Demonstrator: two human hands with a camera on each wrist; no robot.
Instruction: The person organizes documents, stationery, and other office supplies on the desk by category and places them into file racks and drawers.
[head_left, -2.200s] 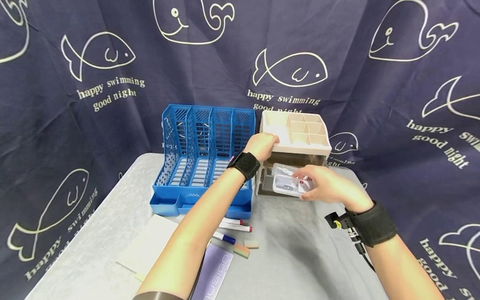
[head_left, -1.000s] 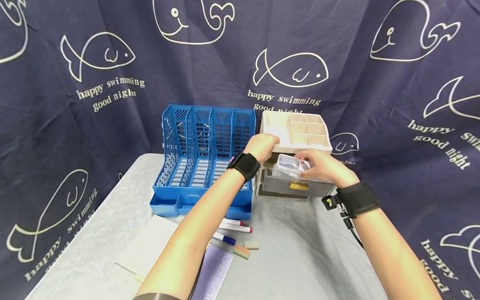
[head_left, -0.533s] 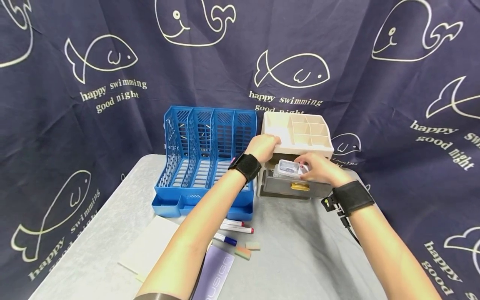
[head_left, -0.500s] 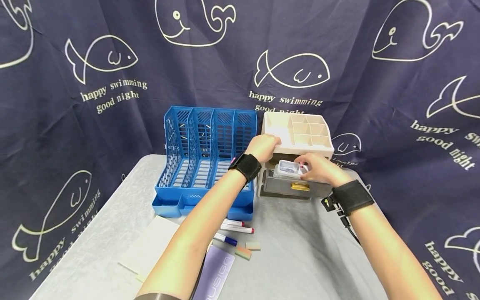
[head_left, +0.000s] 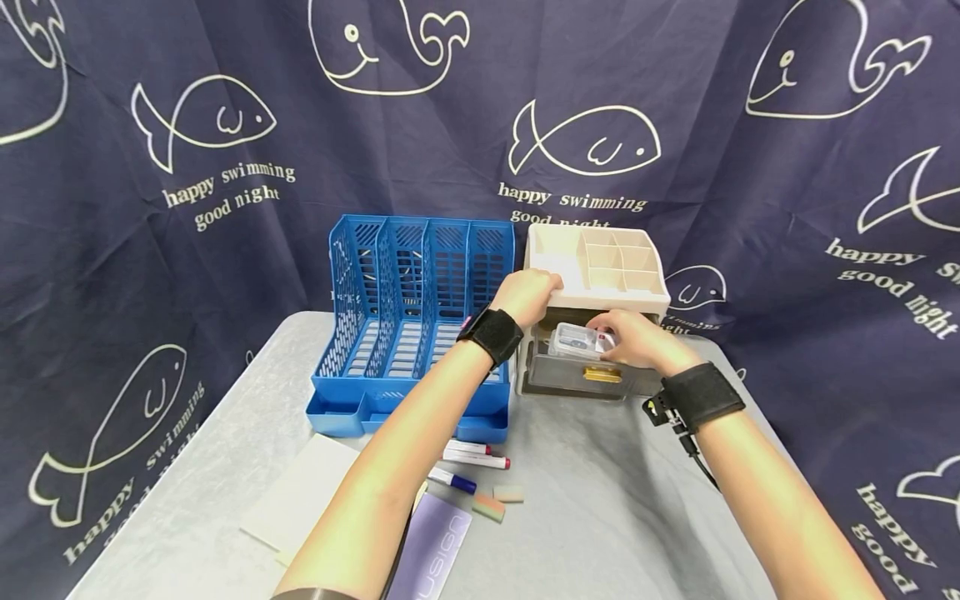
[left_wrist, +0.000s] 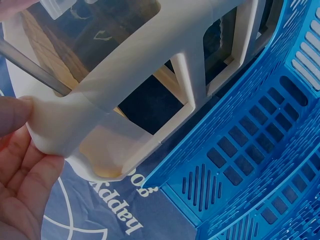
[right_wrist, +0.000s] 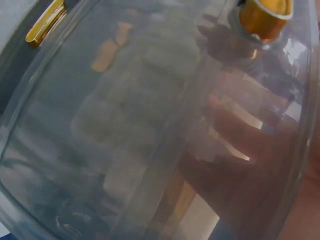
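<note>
My left hand (head_left: 527, 297) grips the upper front left corner of a white desktop organizer (head_left: 596, 296); in the left wrist view, thumb and fingers pinch its rim (left_wrist: 52, 132). Below the top, a smoky see-through drawer (head_left: 566, 373) with a gold handle (head_left: 602, 375) is pulled out. My right hand (head_left: 637, 337) reaches over the drawer front and holds a clear plastic case (head_left: 574, 340) at its right end. The case is partly down inside the drawer; its contents are too small to tell. In the right wrist view the hand (right_wrist: 240, 130) shows through the drawer front.
A blue file rack (head_left: 405, 392) stands left of the organizer. Markers with red caps (head_left: 480, 461), a blue-capped marker (head_left: 452, 480), small erasers-like blocks (head_left: 489, 507), a purple pouch-like item (head_left: 435, 542) and white paper (head_left: 300, 492) lie on the grey table (head_left: 585, 517).
My right hand has lifted the clear case from in front of the drawer, over its front edge, and lowered it inside. My left hand stays on the organizer corner.
</note>
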